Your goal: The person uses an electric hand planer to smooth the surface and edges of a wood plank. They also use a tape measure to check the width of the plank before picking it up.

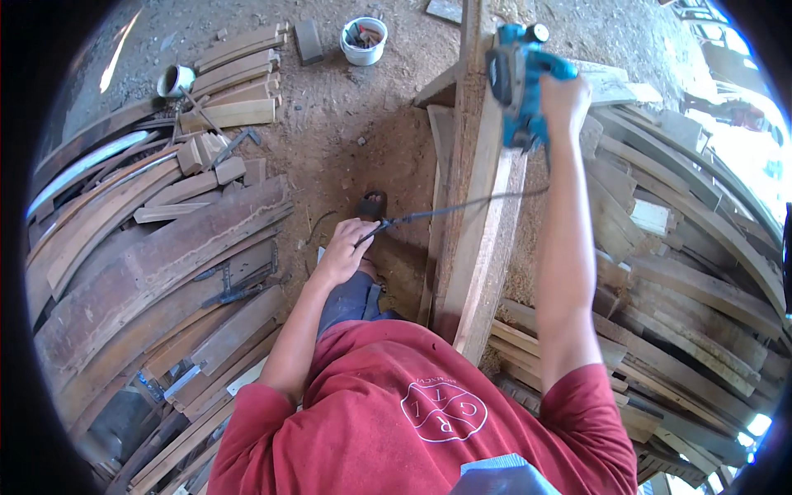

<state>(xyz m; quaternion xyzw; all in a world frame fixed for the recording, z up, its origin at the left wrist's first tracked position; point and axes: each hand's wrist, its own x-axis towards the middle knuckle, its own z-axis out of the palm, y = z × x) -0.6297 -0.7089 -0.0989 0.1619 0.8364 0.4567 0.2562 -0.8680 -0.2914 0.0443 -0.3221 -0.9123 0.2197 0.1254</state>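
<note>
- Looks like a planing job: the right hand [565,101] has its grip wrapped round the handle of a teal power planer [518,87], arm reached nearly straight out.
- The planer is up at the far end of a long timber [478,272], which runs away from the person just to the right of their legs. Can't tell if the sole is flat on the wood or slightly lifted, or if the motor's on.
- Left hand [351,247] is out over the leg, grip closed on the black cord [462,209], which crosses above the timber toward the planer. So that hand's on cable duty, not steadying anything.
- My read on the step: mid-job, around the far end of a pass. There's sawdust [518,285] beside the timber.
- Next move, I'd guess, calls for bringing the planer back along the wood for another pass, sole level, with the left hand holding the slack clear of the blade.
- Stacked boards [165,264] sit well off to the left.
</note>
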